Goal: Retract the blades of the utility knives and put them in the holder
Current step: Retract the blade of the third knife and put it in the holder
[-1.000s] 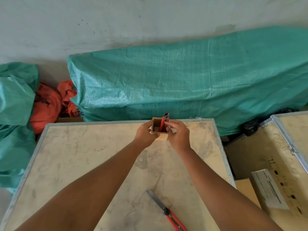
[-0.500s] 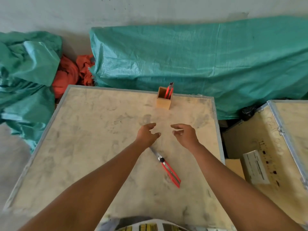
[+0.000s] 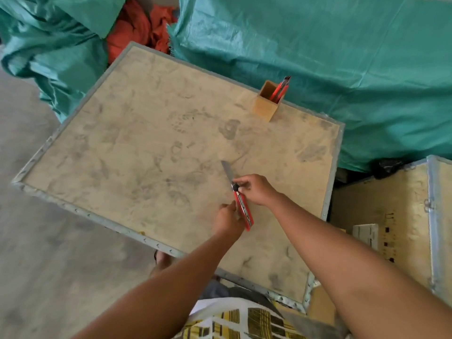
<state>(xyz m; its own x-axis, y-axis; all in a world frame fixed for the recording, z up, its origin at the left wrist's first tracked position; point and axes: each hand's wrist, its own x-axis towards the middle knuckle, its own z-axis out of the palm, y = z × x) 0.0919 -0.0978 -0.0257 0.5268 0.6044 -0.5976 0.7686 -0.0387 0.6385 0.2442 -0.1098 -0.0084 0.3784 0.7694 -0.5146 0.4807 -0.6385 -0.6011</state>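
Note:
A red utility knife point(image 3: 242, 208) with its grey blade extended lies across the near right part of the wooden crate top point(image 3: 146, 148). My left hand point(image 3: 228, 220) grips the knife's red handle from the left. My right hand point(image 3: 254, 189) pinches the knife at the black slider knob near the blade's base. A small square wooden holder point(image 3: 266, 105) stands at the crate's far edge. A red utility knife point(image 3: 280, 90) stands in the holder, leaning to the right.
Green tarpaulin point(image 3: 318, 57) covers bulky goods behind the crate, with orange cloth point(image 3: 137, 30) at the far left corner. A second crate point(image 3: 391, 216) with a white label stands close on the right. Grey floor point(image 3: 36, 241) lies to the left.
Both hands left the holder, with one knife standing in it, and came back toward me. They have taken hold of the second knife, which lay on the crate.

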